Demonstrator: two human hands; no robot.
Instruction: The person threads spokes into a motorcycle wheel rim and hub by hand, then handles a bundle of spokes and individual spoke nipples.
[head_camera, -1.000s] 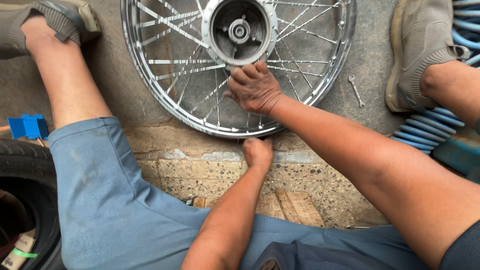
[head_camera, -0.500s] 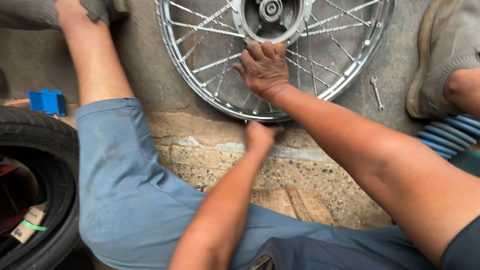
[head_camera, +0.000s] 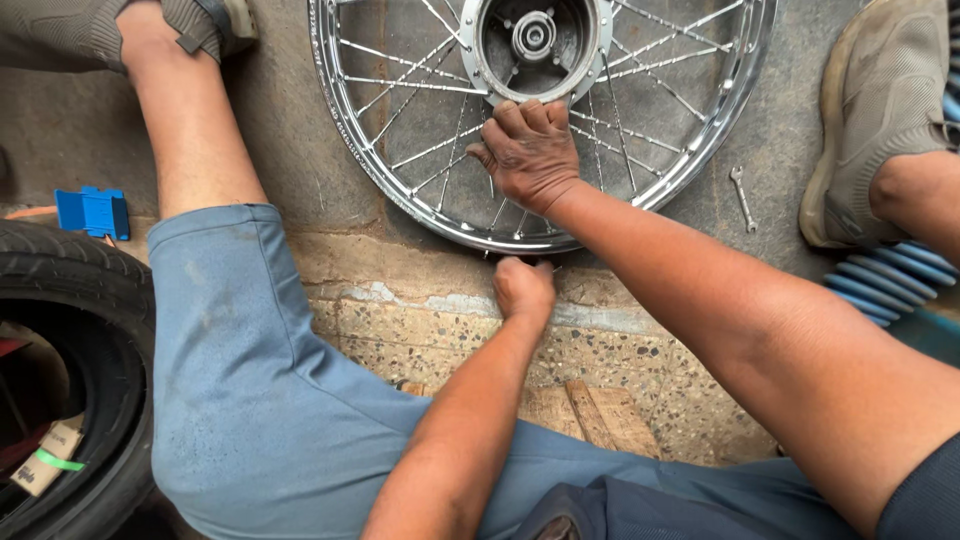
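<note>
Here, right hand (head_camera: 530, 150) grips the spoked wheel (head_camera: 420, 190) with curled fingers; left hand (head_camera: 522, 290), fist closed, touches its rim

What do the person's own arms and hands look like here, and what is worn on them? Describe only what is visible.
Both forearms are bare, with no gloves, watch or rings visible on the left hand or the right hand. A dark blue short sleeve shows at the right upper arm. The left arm's sleeve is out of view.

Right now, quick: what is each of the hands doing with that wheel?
Left hand: closed in a fist at the near edge of the spoked wheel's rim; what it grips cannot be told.
Right hand: fingers curled, pressed onto the spokes below the hub.
</note>
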